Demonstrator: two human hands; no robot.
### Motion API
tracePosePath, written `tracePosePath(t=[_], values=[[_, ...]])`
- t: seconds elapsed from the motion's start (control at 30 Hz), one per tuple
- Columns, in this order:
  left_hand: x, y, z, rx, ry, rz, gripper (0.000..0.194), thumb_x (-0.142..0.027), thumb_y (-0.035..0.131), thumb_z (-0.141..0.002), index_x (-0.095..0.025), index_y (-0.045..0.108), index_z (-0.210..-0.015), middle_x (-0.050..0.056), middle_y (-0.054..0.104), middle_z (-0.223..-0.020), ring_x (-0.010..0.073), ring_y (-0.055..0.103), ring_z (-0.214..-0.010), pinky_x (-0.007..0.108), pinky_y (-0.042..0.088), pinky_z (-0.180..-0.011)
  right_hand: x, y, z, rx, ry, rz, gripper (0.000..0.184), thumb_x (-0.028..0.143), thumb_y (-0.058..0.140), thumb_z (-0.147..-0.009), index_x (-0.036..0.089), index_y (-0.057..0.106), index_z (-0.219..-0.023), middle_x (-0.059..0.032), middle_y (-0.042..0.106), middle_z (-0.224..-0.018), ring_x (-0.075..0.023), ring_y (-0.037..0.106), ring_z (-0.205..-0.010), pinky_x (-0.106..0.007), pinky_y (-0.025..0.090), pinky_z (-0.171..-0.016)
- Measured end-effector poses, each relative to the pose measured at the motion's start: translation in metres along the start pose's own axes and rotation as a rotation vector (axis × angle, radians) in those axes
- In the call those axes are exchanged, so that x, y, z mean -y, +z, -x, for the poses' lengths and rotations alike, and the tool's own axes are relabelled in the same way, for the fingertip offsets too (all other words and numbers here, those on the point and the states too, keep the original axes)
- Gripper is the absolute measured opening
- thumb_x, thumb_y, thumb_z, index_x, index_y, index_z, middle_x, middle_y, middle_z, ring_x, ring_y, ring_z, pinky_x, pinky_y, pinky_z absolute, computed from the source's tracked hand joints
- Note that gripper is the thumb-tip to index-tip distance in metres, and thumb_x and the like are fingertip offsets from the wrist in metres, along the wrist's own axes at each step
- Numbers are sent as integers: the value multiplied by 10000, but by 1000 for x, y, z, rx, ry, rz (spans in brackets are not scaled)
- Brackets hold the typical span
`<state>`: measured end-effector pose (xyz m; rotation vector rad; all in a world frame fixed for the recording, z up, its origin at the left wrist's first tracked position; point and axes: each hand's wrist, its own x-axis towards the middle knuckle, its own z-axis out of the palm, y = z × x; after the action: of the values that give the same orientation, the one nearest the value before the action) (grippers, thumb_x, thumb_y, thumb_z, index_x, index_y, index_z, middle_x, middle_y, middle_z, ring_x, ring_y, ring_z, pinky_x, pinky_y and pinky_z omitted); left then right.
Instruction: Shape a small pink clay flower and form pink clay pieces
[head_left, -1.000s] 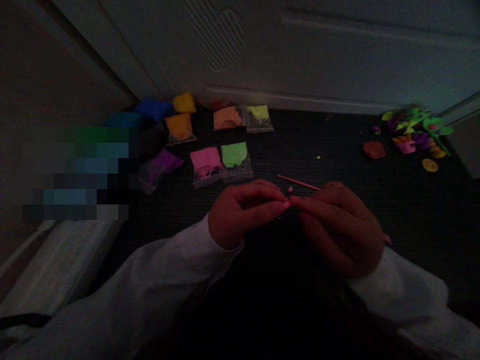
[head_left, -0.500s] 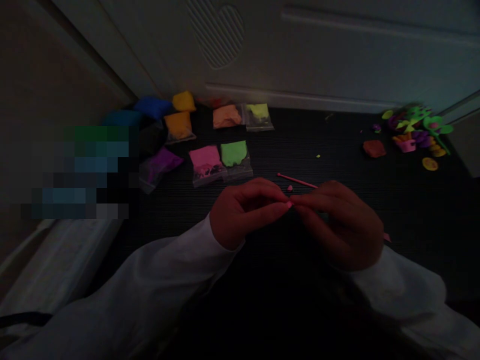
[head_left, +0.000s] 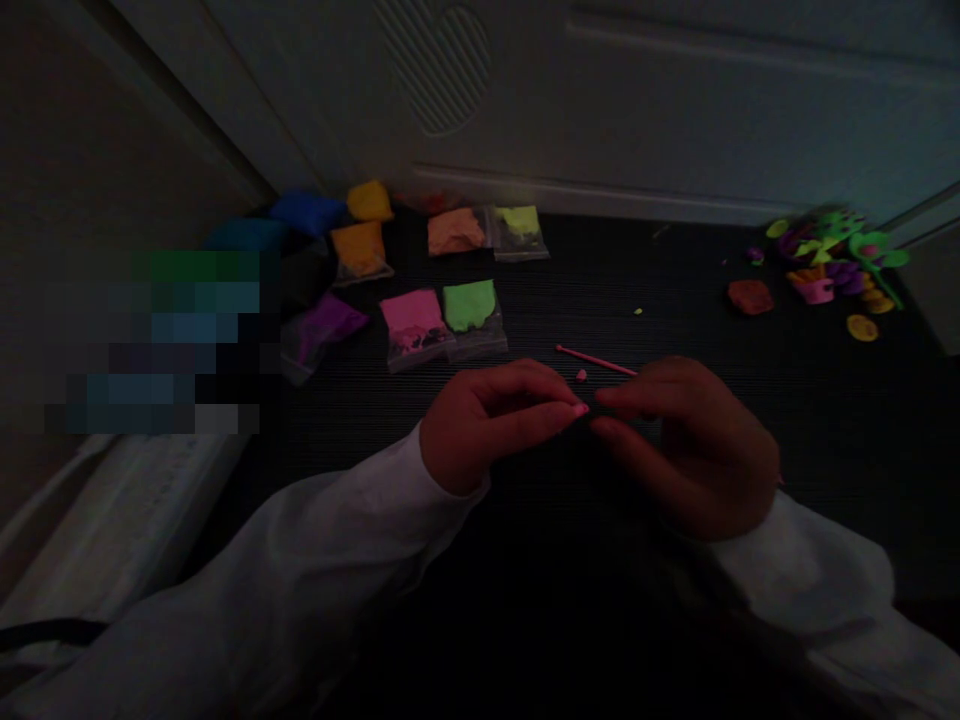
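Observation:
Between the thumb and forefinger of my left hand (head_left: 499,425) a small bit of pink clay (head_left: 580,410) is pinched, its tip showing past the fingertips. My right hand (head_left: 694,445) is just to the right of it, thumb and forefinger apart with nothing seen between them. Beyond the fingertips a pink crumb of clay (head_left: 581,376) lies on the dark table (head_left: 525,560). A thin pink stick with a ball end (head_left: 596,360) lies behind my right hand, which hides its other end.
Bags of pink clay (head_left: 412,325) and green clay (head_left: 471,305) lie at centre left, with orange, yellow, blue and purple ones around. A reddish lump (head_left: 750,296) and small clay figures (head_left: 832,260) sit at far right. A white panel (head_left: 675,120) closes off the back.
My right thumb and forefinger have parted and drawn back to the right from the pink clay. My left hand stays in place with the clay pinched.

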<state>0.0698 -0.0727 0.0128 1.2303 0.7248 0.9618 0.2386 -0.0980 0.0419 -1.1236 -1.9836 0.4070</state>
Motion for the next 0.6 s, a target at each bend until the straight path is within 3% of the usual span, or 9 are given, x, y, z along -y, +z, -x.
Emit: tracePosePath(t=[0.6], values=[[0, -1, -2, 85, -15, -13, 65, -209, 590, -644, -177, 626, -688, 11, 583, -725, 124, 531, -738, 278, 403, -719, 3, -3, -6, 89, -26, 0, 98, 164, 553, -677, 193, 581, -766, -15, 561, -701, -127, 529, -684, -285, 435, -614]])
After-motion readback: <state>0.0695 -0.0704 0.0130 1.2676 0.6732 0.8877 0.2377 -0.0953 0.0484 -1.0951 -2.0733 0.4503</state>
